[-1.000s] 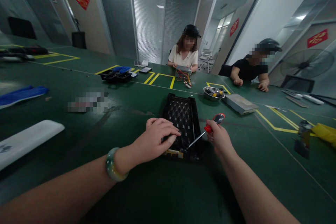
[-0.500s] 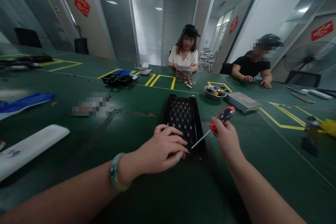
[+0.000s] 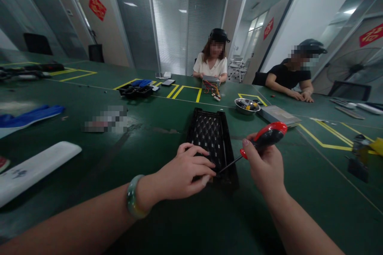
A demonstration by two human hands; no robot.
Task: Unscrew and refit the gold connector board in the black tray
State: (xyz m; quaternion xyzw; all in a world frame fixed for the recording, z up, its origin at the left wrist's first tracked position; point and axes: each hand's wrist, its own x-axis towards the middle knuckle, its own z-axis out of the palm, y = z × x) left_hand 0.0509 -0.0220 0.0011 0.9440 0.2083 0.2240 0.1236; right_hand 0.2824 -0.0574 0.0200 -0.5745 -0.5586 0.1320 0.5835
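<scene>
A long black plastic panel with a diamond-patterned mesh (image 3: 209,127) lies on the green table. My left hand (image 3: 187,173), with a green bangle at the wrist, grips the panel's near end, fingers over it and thumb close to the near edge. Closed around the handle of a red and black screwdriver (image 3: 271,133) is my right hand (image 3: 266,167). The screwdriver slants down to the left, its tip beside my left fingertips at the panel's near end. What lies right under the tip is hidden by my fingers.
Beyond the panel stand a metal bowl of small parts (image 3: 247,106) and a flat grey box (image 3: 278,116). A long white piece (image 3: 38,171) and blue gloves (image 3: 32,115) lie left. Two people sit across the table, one at a metal box with coloured wires (image 3: 212,83).
My right hand has turned the screwdriver, and its handle now sits lower and further right. My left hand keeps its place on the panel. The right-hand person's hands have come together.
</scene>
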